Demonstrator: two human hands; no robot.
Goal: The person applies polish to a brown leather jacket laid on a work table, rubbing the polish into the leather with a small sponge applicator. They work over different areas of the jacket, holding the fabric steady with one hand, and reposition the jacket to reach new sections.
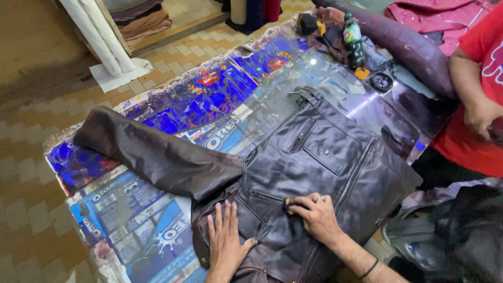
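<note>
A glossy dark-brown leather jacket (314, 173) lies spread on the glass-topped table (173, 110), one sleeve stretched left. The left hand (225, 238) presses flat on it, fingers slightly apart; the right hand (314, 215) pinches a small brown pad (288, 202) against the leather.

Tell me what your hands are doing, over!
Left hand flat on the dark leather jacket. Right hand pinching a small brown pad against it. Another person's hand at table edge, clear of mine.
</note>
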